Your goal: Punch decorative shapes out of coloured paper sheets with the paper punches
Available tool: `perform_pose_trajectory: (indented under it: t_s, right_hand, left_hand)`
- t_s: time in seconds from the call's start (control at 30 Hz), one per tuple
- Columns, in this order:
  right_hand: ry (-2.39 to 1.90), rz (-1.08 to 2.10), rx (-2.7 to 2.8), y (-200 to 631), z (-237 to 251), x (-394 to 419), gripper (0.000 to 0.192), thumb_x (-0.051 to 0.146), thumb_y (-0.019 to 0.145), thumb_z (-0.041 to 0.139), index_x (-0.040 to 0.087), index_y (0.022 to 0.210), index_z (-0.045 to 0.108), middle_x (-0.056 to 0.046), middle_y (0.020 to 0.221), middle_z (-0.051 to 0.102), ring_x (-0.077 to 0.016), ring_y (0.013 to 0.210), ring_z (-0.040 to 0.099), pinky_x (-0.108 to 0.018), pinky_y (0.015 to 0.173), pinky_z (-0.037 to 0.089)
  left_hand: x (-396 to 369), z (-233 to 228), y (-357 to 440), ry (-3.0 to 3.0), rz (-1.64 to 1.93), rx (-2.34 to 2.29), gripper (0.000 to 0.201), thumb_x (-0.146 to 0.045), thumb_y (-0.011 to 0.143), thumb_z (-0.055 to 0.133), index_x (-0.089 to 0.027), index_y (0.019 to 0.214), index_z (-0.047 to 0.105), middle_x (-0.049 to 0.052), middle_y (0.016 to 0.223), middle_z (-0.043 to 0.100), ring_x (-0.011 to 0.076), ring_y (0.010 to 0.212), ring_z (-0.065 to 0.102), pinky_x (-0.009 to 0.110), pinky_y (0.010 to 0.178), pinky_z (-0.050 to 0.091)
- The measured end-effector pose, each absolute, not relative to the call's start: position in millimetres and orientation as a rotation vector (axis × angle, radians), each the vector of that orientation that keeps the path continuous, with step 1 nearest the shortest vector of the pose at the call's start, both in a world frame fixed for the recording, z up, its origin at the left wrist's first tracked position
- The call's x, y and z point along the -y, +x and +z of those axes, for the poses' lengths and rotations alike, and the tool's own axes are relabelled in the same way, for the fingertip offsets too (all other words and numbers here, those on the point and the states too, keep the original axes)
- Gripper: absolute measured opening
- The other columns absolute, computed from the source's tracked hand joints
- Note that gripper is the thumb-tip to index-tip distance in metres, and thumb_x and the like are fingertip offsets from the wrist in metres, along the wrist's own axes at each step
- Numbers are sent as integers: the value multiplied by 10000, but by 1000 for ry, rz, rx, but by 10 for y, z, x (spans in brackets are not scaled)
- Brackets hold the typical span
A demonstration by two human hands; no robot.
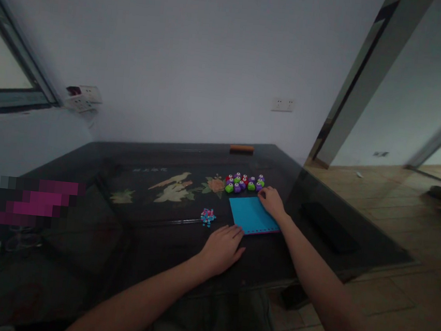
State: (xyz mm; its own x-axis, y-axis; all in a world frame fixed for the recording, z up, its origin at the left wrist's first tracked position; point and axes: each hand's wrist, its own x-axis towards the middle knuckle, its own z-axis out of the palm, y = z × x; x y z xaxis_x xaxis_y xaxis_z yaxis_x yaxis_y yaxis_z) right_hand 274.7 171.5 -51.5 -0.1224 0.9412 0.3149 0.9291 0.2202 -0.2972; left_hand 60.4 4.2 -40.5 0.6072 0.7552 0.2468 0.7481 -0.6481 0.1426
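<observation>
A blue square sheet (251, 214) with a row of holes along its near edge lies on the dark table, and a thin pink edge shows under it. My left hand (222, 248) rests by its near left corner, fingers stretched out flat and thumb apart. Over the far right corner is my right hand (272, 201), its fingers curled into a pinch; what they hold, if anything, is hidden. Just beyond the sheet sits a cluster of small red, green and purple round pieces with eye-like dots (242, 184). Left of the sheet is a pile of tiny blue, pink and white pieces (207, 217).
The glossy table (182, 154) carries a bird-and-flower picture (173, 189). A brown bar-shaped object (241, 149) lies at its back edge against the wall. A long black object (327, 228) lies at the right. A pixelated pink thing (41, 203) is at the left.
</observation>
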Motion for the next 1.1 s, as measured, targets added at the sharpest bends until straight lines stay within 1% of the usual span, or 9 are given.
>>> perform_pose_trajectory:
  t_s: [0.23, 0.37, 0.5, 0.6, 0.73, 0.83, 0.9, 1.0, 1.1]
  right_hand:
    - [-1761, -43, 2104, 2648, -502, -1642, 214, 324, 846, 473, 161, 910, 595, -122, 995, 577, -252, 974, 461, -346, 815, 371]
    - [-1792, -40, 2125, 2621, -499, -1639, 320, 428, 856, 440, 154, 912, 595, -134, 992, 589, -264, 983, 465, -355, 800, 377]
    - [-1765, 88, 2102, 2658, -510, -1684, 420, 511, 847, 412, 151, 809, 623, -131, 932, 600, -252, 976, 485, -361, 859, 354]
    - [-1689, 265, 2015, 2725, -480, -1705, 386, 497, 819, 470, 149, 760, 626, -113, 893, 599, -230, 927, 521, -342, 865, 361]
    - [-1529, 693, 1734, 2822, -381, -1646, 330, 449, 743, 586, 156, 894, 599, -68, 889, 608, -201, 844, 564, -299, 761, 432]
    - [-1446, 1126, 1443, 2878, -324, -1575, 471, 333, 683, 678, 168, 1093, 517, -64, 889, 622, -178, 753, 598, -291, 672, 482]
    - [-1434, 1287, 1268, 2912, -312, -1549, 603, 249, 642, 719, 175, 1178, 454, -83, 934, 631, -180, 735, 617, -304, 650, 508]
    - [-1410, 1430, 1133, 2960, -319, -1544, 669, 201, 615, 747, 163, 1204, 433, -127, 1037, 625, -204, 777, 640, -338, 672, 537]
    - [-1382, 1556, 1083, 2994, -328, -1547, 650, 189, 624, 749, 147, 1194, 441, -152, 1081, 620, -228, 815, 651, -374, 701, 550]
  left_hand:
    - [-49, -374, 635, 2805, 362, -1305, 400, -305, 870, 422, -103, 1204, 509, 134, 1282, 519, 221, 1187, 477, 360, 1029, 349]
    - [-36, -356, 643, 2802, 354, -1301, 395, -291, 867, 427, -94, 1200, 509, 144, 1280, 517, 229, 1182, 482, 364, 1026, 356]
    - [-37, -358, 651, 2796, 356, -1301, 393, -286, 866, 427, -87, 1195, 507, 160, 1277, 515, 240, 1184, 479, 380, 1010, 376]
    - [-44, -360, 652, 2796, 369, -1288, 378, -275, 864, 428, -87, 1181, 517, 163, 1266, 524, 237, 1183, 480, 377, 1006, 377]
    - [-47, -347, 648, 2799, 377, -1275, 354, -262, 865, 423, -93, 1156, 533, 161, 1255, 534, 235, 1177, 486, 373, 1006, 377]
    - [-46, -333, 645, 2799, 377, -1275, 356, -258, 868, 413, -89, 1157, 532, 163, 1260, 529, 236, 1177, 486, 376, 1007, 376]
    - [-45, -328, 644, 2800, 375, -1275, 360, -255, 868, 412, -83, 1161, 531, 165, 1259, 530, 239, 1176, 486, 377, 1007, 376]
    - [-45, -328, 643, 2801, 381, -1271, 358, -246, 862, 420, -78, 1157, 532, 166, 1244, 542, 239, 1167, 494, 377, 1004, 380]
    - [-47, -336, 643, 2795, 408, -1278, 338, -236, 856, 427, -91, 1138, 542, 160, 1228, 555, 235, 1155, 506, 373, 997, 389]
